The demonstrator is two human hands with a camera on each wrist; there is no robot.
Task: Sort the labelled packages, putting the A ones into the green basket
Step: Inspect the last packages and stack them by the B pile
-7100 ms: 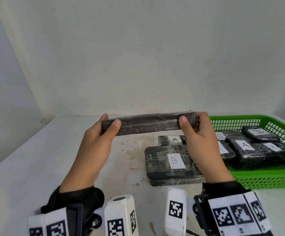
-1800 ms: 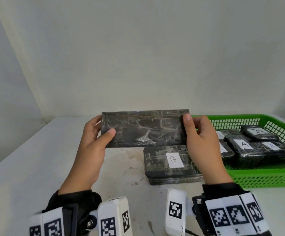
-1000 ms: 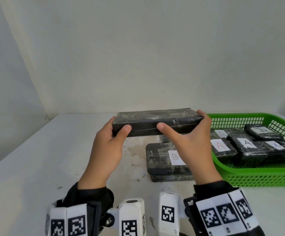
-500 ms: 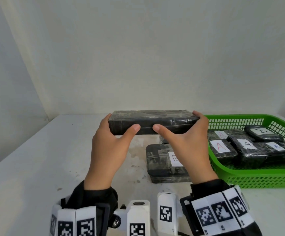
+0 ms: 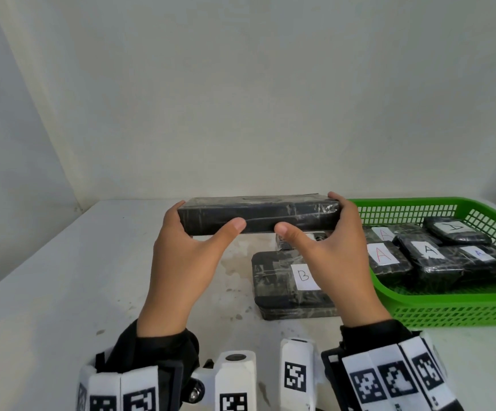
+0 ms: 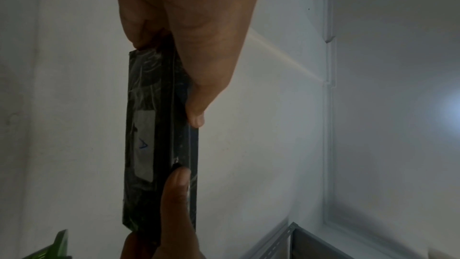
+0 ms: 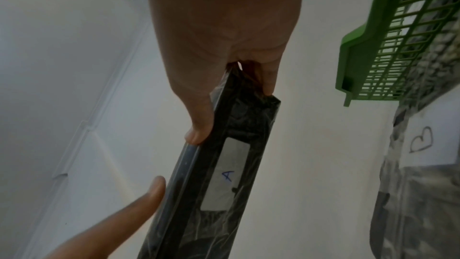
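While both hands hold it above the worktop (image 5: 48,292), the long black package (image 5: 258,215) lies flat and level, one long narrow edge facing the person. Left hand (image 5: 181,262): thumb pressed on the near edge, fingers (image 6: 139,27) wrapped round the left end, grasping it. Right hand (image 5: 338,262): thumb on the near edge, fingers curled over the right end, likewise grasping. The two thumb tips are near each other at mid-length, not touching.

Underside of the package, seen from the right wrist: a white label (image 7: 224,174) with a blue "A". From the left wrist the same label (image 6: 143,145) shows only part of the blue mark.

Package position: in the air, left of the green basket (image 5: 448,310), its right end just beside the basket's far-left corner; not inside it.

On the worktop below and toward the person: a flat black package labelled "B" (image 5: 279,286), partly hidden by the right hand. Behind that, a smaller black package (image 5: 285,243), mostly hidden; label unreadable.

In the basket: several black wrapped packages. Readable labels: red "A" (image 5: 381,253), black "A" (image 5: 429,249), blue "A" (image 5: 479,253). One at the back (image 5: 455,234) carries a mark that I cannot read.
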